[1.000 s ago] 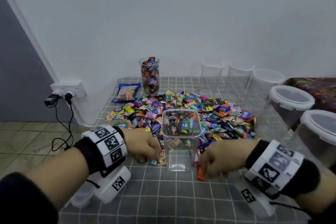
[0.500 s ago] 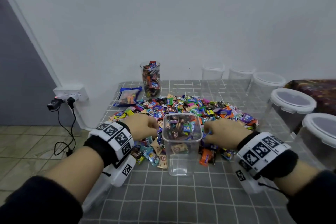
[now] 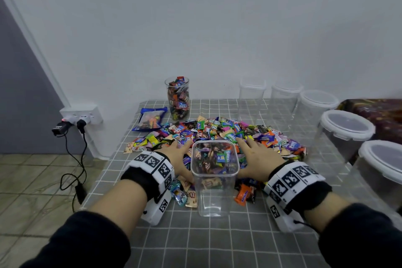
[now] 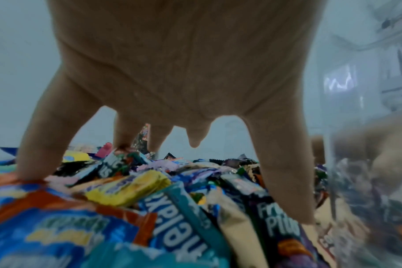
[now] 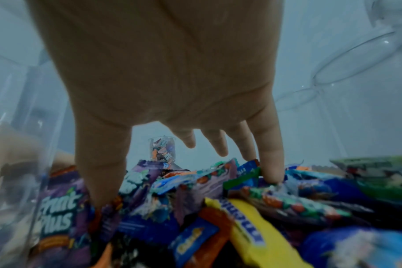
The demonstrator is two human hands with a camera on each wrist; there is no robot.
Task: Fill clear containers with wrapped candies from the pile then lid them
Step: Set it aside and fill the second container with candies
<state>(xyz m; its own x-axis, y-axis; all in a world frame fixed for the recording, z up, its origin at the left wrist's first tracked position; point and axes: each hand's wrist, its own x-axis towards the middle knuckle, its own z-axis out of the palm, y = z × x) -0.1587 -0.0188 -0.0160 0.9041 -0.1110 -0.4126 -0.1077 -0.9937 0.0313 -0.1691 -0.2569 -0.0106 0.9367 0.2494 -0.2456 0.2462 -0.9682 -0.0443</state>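
- Both hands — left (image 3: 177, 155), right (image 3: 257, 159) — spread flat on the pile (image 3: 219, 135), holding nothing.
- Tub (image 3: 214, 198) between them — contents blurred through its wall.

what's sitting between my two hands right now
The square clear container, partly filled with candies, stands between your left hand and right hand, both spread on the candy pile. The head view shows it.

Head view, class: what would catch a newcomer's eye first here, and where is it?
The bright candy pile spread across the middle of the grey checked table strikes first. Just in front of it stands an open square container, still unlidded, with the left hand and right hand spread open on the candies at either side. A candy-filled tall glass stands behind, near the wall.
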